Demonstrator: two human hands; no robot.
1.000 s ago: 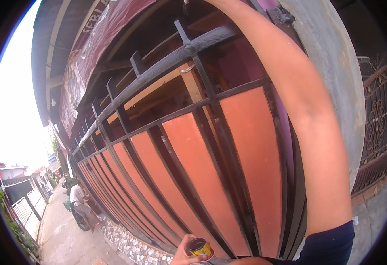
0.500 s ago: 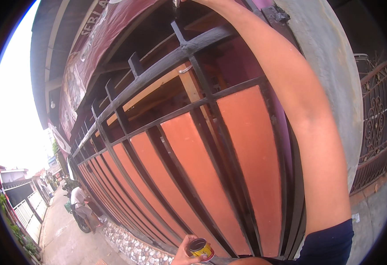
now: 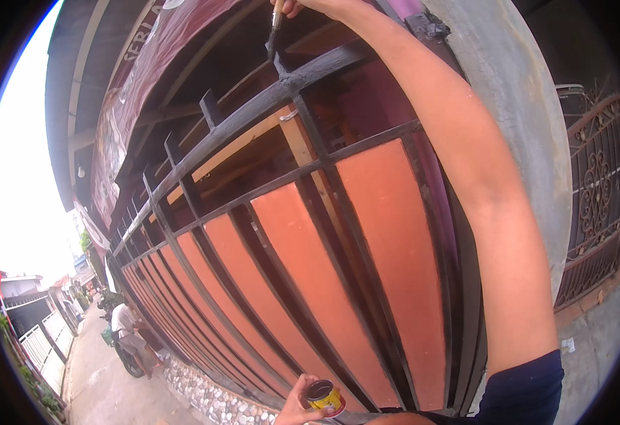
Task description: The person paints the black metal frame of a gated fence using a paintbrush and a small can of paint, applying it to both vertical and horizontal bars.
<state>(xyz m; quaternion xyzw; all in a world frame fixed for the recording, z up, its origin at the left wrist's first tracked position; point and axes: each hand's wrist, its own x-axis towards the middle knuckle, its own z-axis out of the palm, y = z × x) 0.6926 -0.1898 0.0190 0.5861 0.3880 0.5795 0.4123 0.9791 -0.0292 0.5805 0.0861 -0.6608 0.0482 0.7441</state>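
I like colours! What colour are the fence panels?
Orange panels between dark bars, clearest in the head view.

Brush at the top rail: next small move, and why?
Probably a short stroke down the upright spike. The right hand holds the brush with its bristles at the spike's tip above the dark top rail, while the left hand holds the open paint can far below, so reloading looks less handy.

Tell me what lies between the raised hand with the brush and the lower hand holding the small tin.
In the head view, between the right hand with its brush and the left hand holding the tin lies the fence with orange panels.
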